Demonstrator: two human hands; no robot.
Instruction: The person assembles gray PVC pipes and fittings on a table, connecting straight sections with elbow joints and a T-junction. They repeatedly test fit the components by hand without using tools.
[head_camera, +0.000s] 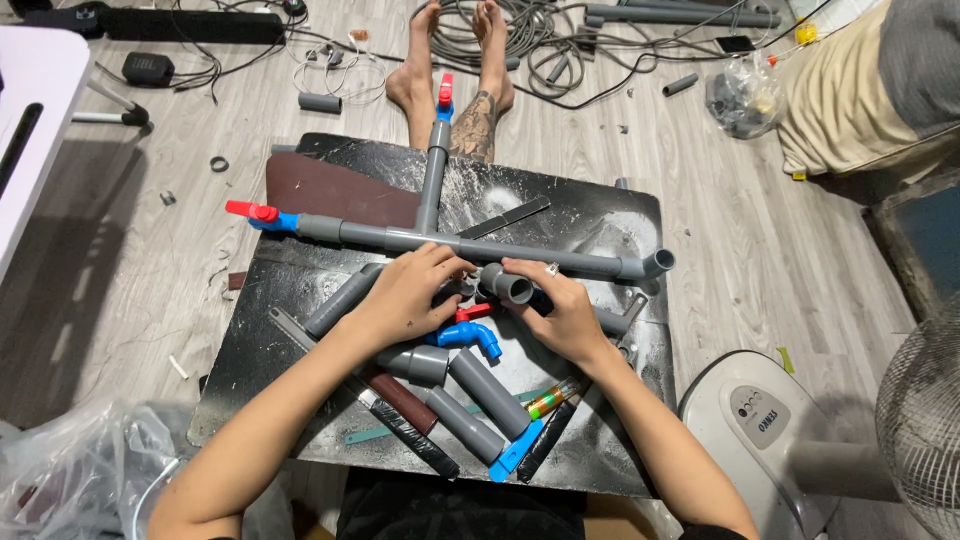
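Note:
My left hand (408, 295) and my right hand (560, 308) meet over a black work board (300, 290), both closed on a grey pipe fitting assembly (506, 285) with an open round socket facing up. Just behind the hands lies a long grey pipe run (400, 238) with a tee, a red-handled blue valve (262, 215) at its left end and an elbow (655, 264) at its right. A branch pipe (433, 180) leads away to a second red valve (445, 95). A blue elbow (472, 338) lies below my hands.
Loose grey pipe pieces (470, 400), a brown sandpaper sheet (340, 190) and a glue tube (555, 397) lie on the board. Bare feet (455, 90) rest beyond it among cables. A white fan base (770, 430) stands at the right, plastic bags (70, 470) at the lower left.

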